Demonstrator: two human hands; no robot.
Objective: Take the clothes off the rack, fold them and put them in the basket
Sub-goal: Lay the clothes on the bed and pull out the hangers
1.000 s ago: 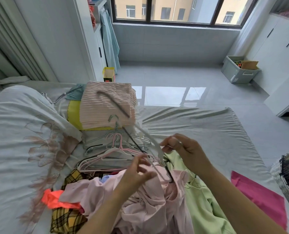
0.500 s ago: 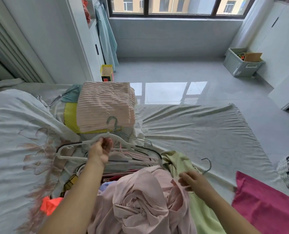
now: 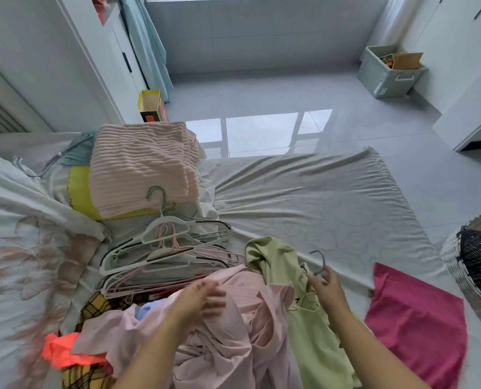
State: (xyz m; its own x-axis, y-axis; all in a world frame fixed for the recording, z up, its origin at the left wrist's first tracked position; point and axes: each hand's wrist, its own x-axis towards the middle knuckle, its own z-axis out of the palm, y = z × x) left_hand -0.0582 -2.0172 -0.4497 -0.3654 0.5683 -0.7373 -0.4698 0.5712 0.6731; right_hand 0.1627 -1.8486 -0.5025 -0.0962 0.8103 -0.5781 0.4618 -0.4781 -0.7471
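Note:
A heap of clothes lies on the bed in front of me. A crumpled pale pink garment [image 3: 233, 318] is in the middle, and a light green garment [image 3: 278, 262] lies to its right with a grey hanger [image 3: 320, 259] still in it. My left hand [image 3: 202, 299] is blurred and hovers with spread fingers just over the pink garment. My right hand [image 3: 326, 284] pinches the grey hanger at the base of its hook. The wicker basket [image 3: 455, 265] stands on the floor at the right edge, with dark cloth inside.
A pile of empty hangers [image 3: 163, 242] lies behind the heap. Folded pink ribbed cloth [image 3: 141, 164] is stacked further back on yellow cloth. A magenta cloth [image 3: 416, 318] lies flat at right. Orange cloth [image 3: 62, 349] and yellow plaid cloth [image 3: 93, 307] are at left.
My left hand let go of a white hanger on the hanger pile and came back over the pink garment. My right hand moved up to the grey hanger's hook. The view tilted down.

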